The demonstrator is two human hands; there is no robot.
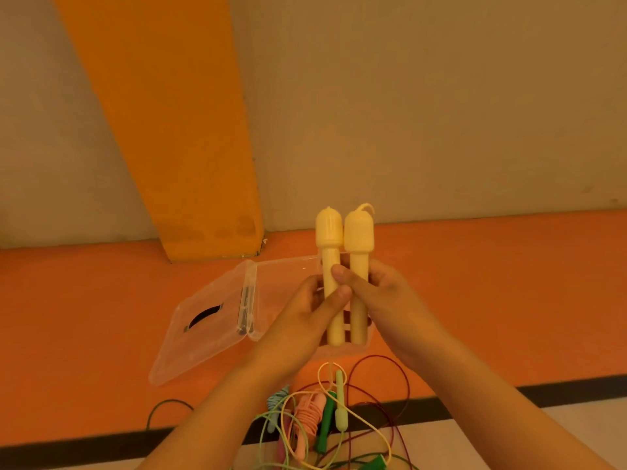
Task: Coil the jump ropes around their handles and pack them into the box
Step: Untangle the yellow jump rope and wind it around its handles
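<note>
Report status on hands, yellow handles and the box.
Left hand and right hand both grip the yellow handles, upright, side by side. No coil on them yet. Clear box open behind; other ropes piled below.

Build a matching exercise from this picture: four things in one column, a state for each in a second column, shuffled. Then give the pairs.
Things
1. yellow handles
2. box lid
3. pink rope
4. dark red cord

States
A. wound into a tight coil
B. flipped open, lying flat
C. gripped upright, side by side
D. loose, in a wide loop

Pairs: 1-C, 2-B, 3-A, 4-D
</note>
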